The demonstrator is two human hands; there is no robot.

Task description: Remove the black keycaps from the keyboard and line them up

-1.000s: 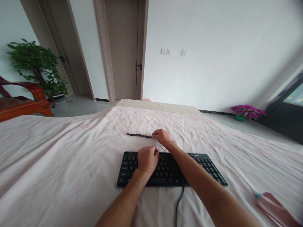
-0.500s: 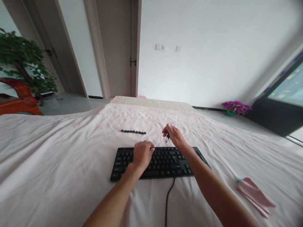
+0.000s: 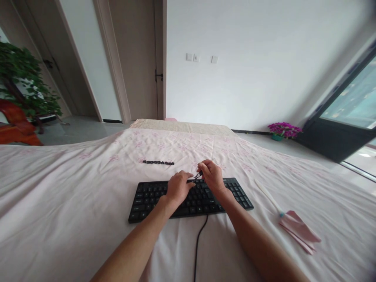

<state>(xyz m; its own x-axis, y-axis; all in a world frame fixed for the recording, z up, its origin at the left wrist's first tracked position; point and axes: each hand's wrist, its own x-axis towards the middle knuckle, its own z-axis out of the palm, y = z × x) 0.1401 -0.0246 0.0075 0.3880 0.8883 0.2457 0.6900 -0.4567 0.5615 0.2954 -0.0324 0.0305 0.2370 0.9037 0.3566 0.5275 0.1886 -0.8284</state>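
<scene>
floral cloth point(image 3: 73, 196) carries the black computer keyboard point(image 3: 199, 205), well short of its far edge; my left hand point(image 3: 178, 186) half-curls atop the keyboard, hold unclear; my right hand point(image 3: 214, 176) pinches a black-handled wire tool point(image 3: 200, 173).

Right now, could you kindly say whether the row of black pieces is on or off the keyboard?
Off: the black pieces lie on the cloth beyond the keyboard.

At your far left, a leafy plant point(image 3: 20, 62) stands beyond a reddish wooden chair point(image 3: 19, 123); ahead, you face a closed door point(image 3: 133, 58); rightward, purple flowers point(image 3: 284, 129) fill a green pot point(image 3: 277, 138).
</scene>
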